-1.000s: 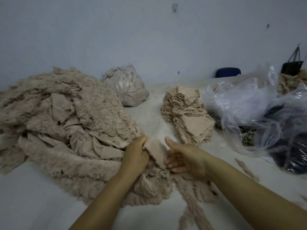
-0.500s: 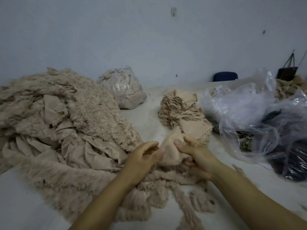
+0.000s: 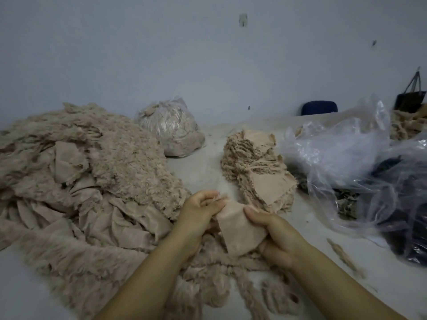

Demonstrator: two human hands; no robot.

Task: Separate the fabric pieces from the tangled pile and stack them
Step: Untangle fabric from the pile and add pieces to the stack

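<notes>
A big tangled pile (image 3: 87, 188) of beige furry fabric covers the left of the table. A neat stack (image 3: 256, 172) of same-coloured pieces lies just beyond my hands. Between my hands is one small beige fabric piece (image 3: 238, 229), smooth side up. My left hand (image 3: 201, 211) pinches its upper left edge with curled fingers. My right hand (image 3: 275, 236) grips its right side, thumb on top. Loose furry strips (image 3: 231, 287) lie under and in front of my hands.
A tied clear bag (image 3: 171, 128) full of beige scraps stands at the back. Crumpled clear plastic bags (image 3: 360, 167) with dark contents fill the right side. A blue chair back (image 3: 320, 107) and a dark handbag (image 3: 410, 100) stand by the wall. A furry strip (image 3: 344, 255) lies at right.
Both hands lifted the small piece off the strips and turned it; the right hand went from open beside it to gripping its right side.
</notes>
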